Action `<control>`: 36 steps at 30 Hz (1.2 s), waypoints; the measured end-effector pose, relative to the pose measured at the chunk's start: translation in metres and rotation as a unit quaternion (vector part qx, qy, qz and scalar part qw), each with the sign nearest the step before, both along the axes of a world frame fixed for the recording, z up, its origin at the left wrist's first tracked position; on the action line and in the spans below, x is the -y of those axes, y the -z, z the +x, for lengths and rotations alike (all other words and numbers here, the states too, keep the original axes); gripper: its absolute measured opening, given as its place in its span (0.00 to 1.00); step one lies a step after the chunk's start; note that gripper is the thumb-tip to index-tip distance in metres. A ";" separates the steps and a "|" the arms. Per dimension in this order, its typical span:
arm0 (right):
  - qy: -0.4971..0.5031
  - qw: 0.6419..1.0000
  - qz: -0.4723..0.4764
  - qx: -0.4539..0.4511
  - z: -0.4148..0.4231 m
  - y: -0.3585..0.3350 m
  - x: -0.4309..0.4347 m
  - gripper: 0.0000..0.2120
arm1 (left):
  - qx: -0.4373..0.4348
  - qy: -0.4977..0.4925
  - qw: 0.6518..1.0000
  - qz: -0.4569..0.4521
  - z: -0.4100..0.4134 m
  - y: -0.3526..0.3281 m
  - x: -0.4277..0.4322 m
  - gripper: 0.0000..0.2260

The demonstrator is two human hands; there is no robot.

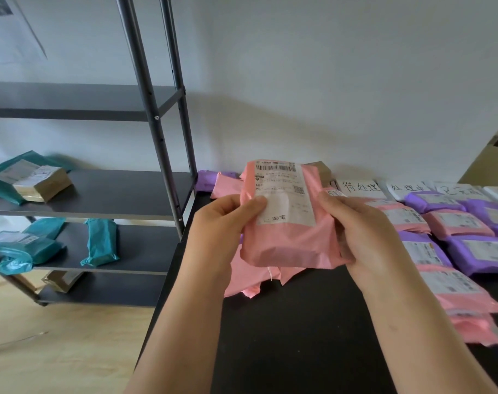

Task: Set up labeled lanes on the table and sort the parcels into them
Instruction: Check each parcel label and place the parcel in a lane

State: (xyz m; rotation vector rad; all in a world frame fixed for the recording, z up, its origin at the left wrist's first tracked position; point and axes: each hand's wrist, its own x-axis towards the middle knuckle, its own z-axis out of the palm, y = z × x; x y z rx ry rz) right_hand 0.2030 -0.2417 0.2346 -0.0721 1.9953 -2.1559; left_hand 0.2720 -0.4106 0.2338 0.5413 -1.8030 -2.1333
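Observation:
I hold a pink parcel (291, 240) upright above the black table (299, 336), its white shipping label facing me. My left hand (222, 231) grips its left edge with the thumb on the label. My right hand (361, 231) grips its right edge. Three handwritten white lane labels (360, 189) (406, 189) (455, 190) lie along the table's far edge. Below them, pink parcels (452, 285) and purple parcels (486, 254) lie in rows on the right. Under my hands sits a loose pile of pink parcels (247, 280).
A dark metal shelf unit (145, 194) stands left of the table, carrying teal parcels (100, 243) and a brown box (43, 186). More pink and purple parcels (213, 182) lie at the table's far left corner against the white wall. Wooden floor (57, 351) shows at the lower left.

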 end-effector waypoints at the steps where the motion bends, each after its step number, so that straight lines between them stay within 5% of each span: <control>1: -0.005 1.000 0.008 -0.003 -0.001 0.000 -0.001 0.10 | 0.001 -0.013 1.000 0.019 -0.001 0.002 0.001 0.04; 6: -0.068 0.995 0.058 -0.046 -0.001 0.001 -0.001 0.28 | 0.003 -0.077 0.991 0.107 -0.008 0.009 0.007 0.10; 10: -0.035 0.996 0.030 -0.075 0.002 0.004 -0.001 0.17 | 0.024 -0.096 0.986 0.133 -0.013 0.013 0.005 0.14; 17: -0.021 0.996 0.008 -0.086 0.001 0.011 -0.005 0.14 | 0.014 -0.071 0.990 0.122 -0.013 0.018 0.006 0.13; 20: -0.040 0.994 0.020 -0.097 0.000 0.012 -0.006 0.13 | -0.010 -0.049 0.996 0.079 -0.010 0.018 0.006 0.06; 24: -0.003 0.971 0.173 -0.163 0.000 0.020 -0.008 0.14 | -0.011 -0.045 0.996 -0.070 -0.012 0.022 0.009 0.04; 29: 0.064 0.930 0.288 -0.219 0.000 0.032 -0.018 0.17 | 0.031 0.004 0.951 -0.308 -0.023 0.032 0.003 0.06; 36: 0.114 0.873 0.442 -0.172 0.006 0.062 -0.058 0.18 | 0.013 0.190 0.900 -0.391 -0.035 0.059 -0.022 0.12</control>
